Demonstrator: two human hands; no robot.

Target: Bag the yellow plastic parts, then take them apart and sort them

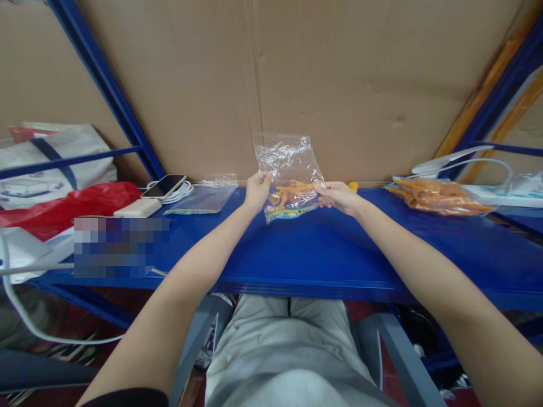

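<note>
Currently left hand (257, 191) and right hand (339, 198) each pinch a side of a crinkly clear plastic bag (288, 169) between them, orange toy pieces (291, 193) inside, just above the smooth blue table (322, 254).

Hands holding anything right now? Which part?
Yes. Both hands hold one clear plastic bag of orange pieces: left hand pinches its left edge, right hand its right edge, about mid-height, above the blue shelf.
</note>
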